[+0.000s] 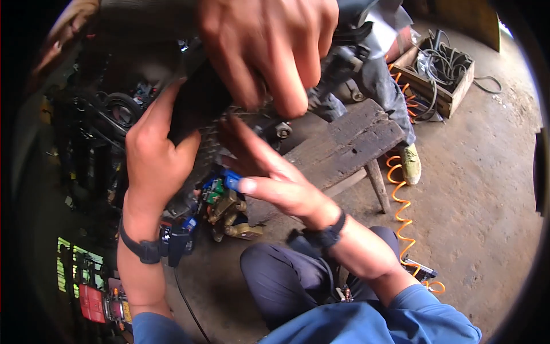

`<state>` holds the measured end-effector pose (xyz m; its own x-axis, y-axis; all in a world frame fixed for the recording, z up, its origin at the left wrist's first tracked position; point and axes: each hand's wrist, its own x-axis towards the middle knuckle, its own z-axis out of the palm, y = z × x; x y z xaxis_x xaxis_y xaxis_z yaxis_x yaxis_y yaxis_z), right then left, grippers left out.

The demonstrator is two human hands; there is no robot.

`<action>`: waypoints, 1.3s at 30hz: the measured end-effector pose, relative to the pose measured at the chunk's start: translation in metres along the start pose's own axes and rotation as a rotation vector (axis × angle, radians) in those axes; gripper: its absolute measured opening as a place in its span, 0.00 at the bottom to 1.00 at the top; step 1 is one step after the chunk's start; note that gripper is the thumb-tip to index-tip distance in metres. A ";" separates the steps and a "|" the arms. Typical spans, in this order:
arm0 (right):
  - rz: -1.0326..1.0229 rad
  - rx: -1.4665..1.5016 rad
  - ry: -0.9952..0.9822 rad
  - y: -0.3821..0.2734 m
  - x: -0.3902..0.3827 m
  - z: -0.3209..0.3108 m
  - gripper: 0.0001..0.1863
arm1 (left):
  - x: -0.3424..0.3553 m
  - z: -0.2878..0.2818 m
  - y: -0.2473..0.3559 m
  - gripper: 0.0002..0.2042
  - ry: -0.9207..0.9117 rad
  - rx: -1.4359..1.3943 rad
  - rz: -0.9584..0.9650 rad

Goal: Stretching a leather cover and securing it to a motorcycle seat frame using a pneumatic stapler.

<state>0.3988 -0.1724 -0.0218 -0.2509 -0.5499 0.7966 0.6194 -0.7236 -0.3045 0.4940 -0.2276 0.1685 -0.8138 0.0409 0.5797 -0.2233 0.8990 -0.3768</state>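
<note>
My left hand [154,155] reaches up and grips the lower edge of a dark, greasy machine part [197,106] held at chest height. To its right, my right hand [269,175] has its fingers stretched out flat, the tips resting against the underside of the same part and holding nothing. Another person's hand [269,49] comes in from the top and clamps down on the part from above. Below my hands lies a cluster of brass-coloured fittings with blue and green pieces [229,209]. Both my wrists wear dark straps.
A worn wooden bench [349,140] stands to the right, with the other person's leg and pale shoe [409,163] beside it. An orange coiled hose [401,212] runs across the concrete floor. A wooden crate of cables [444,77] sits at the upper right. Dark machinery [109,114] fills the left.
</note>
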 end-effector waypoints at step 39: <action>0.812 -0.881 0.571 -0.255 -0.187 -0.079 0.30 | -0.080 0.245 0.089 0.08 -0.232 -1.826 -0.917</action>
<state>0.2285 0.0819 -0.1341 -0.4505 -0.8921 -0.0352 0.1088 -0.0157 -0.9939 0.4077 -0.2579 -0.0889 -0.8711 -0.4911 0.0011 0.0411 -0.0706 0.9967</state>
